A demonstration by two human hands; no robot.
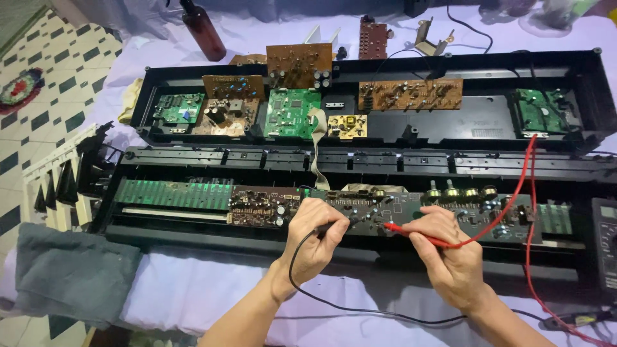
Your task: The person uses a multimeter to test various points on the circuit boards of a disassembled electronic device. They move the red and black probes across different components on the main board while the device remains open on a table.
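Note:
My left hand (315, 241) grips a black test probe (331, 227) whose tip rests on the dark circuit board (411, 207) in the near half of an opened electronic keyboard. My right hand (450, 254) pinches a red test probe (418, 235) with its tip a little right of the black one on the same board. A black lead (302, 292) loops down from my left hand across the white cloth. A red lead (517, 186) arcs up and right from my right hand. Both hands rest at the chassis front edge.
The black keyboard case (450, 122) lies open in two halves, holding green and brown circuit boards (292, 112). A multimeter (604, 241) sits at the right edge. A grey towel (71, 270) and loose keys (58, 177) lie left. A brown bottle (204, 31) stands at the back.

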